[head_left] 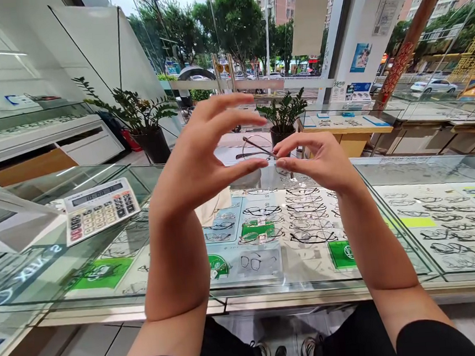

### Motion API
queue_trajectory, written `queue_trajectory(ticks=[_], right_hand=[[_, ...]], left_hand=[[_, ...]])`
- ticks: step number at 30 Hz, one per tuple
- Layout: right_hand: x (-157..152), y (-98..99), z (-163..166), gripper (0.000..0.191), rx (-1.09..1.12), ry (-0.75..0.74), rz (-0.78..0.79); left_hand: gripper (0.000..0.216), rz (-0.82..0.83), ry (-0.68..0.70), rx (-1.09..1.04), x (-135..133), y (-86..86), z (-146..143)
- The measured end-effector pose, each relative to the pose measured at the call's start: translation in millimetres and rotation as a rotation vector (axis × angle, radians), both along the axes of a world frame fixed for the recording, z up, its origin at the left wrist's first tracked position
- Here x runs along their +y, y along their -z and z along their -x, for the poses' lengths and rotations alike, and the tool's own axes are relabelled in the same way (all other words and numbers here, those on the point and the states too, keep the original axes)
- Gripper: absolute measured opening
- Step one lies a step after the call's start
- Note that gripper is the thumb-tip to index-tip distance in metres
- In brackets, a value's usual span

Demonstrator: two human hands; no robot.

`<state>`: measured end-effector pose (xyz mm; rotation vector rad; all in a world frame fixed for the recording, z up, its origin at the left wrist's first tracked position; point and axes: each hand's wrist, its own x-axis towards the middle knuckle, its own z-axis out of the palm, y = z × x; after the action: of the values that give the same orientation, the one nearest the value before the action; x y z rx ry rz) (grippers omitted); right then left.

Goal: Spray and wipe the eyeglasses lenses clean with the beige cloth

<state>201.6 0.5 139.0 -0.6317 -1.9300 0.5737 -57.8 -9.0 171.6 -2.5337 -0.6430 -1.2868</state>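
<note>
Glasses (260,148), centre frame: thin frame, lenses hard to make out, partly hidden by fingers. Left hand (202,153) and right hand (323,162) grips pinching its ends, above glass tabletop (54,271).

I note a calculator (101,208) on the glass counter (272,286), two potted plants (140,117) behind, displayed frames (307,216) beneath the glass
</note>
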Motion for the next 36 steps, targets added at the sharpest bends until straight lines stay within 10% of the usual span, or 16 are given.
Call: queue_trajectory(ticks=[7,16,19,36], right_hand=[[30.2,29.5,20.0,0.006,-0.32,0.173,-0.037],[71.6,90.7,52.3,0.007,-0.86,0.249,0.009],[76.7,106.6,56.2,0.008,-0.943,0.222,0.021],[104.0,149.1,73.5,0.01,-1.215,0.219,0.002]], left_hand=[[0.046,-0.221,0.009,-0.619,15.9,13.1,-6.3],[0.017,0.069,-0.444,-0.532,103.3,166.8,26.5],[0.015,0.178,-0.478,-0.519,118.0,195.0,34.8],[0.007,0.765,-0.451,-0.026,129.4,219.9,38.2]])
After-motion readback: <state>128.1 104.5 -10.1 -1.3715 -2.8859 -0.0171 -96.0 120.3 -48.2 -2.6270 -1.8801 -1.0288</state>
